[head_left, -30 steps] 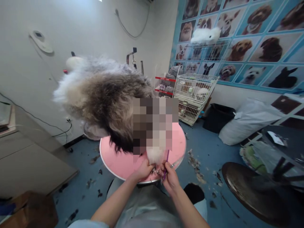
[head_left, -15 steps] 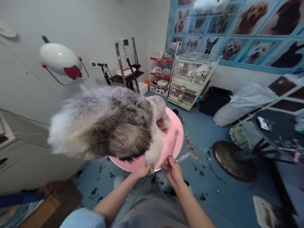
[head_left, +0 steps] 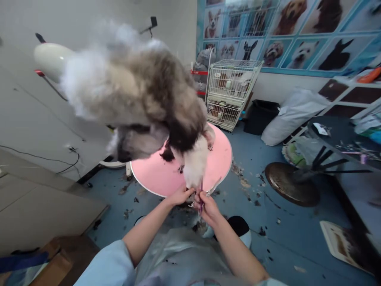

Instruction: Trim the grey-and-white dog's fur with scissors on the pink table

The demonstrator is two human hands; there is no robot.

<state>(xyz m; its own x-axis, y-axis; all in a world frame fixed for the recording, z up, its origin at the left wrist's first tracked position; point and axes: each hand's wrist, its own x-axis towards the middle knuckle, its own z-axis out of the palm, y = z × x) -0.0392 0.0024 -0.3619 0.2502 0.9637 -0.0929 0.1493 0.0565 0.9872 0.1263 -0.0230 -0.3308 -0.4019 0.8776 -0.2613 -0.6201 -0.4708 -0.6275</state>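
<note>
A fluffy grey, white and brown dog (head_left: 139, 83) stands on a round pink table (head_left: 154, 178), its head and body blurred. My left hand (head_left: 180, 195) is closed around the paw of the dog's white front leg (head_left: 195, 165) at the table's near rim. Right beside it, my right hand (head_left: 210, 207) grips purple scissors (head_left: 201, 198), with the blades pointing up along that leg. My fingers hide part of the paw, and whether the blades touch fur I cannot tell.
Stacked white wire cages (head_left: 232, 87) stand behind the table. A black bin (head_left: 260, 119) and a white sack (head_left: 290, 117) are to their right. Another table with a dark round base (head_left: 290, 186) is at right. Fur clippings lie on the blue floor (head_left: 253, 226). A white dryer (head_left: 52, 59) hangs at left.
The dog has raised and turned its head, and its body has shifted. My right hand has brought the scissors leftward to the paw in my left hand. The camera view has turned slightly right.
</note>
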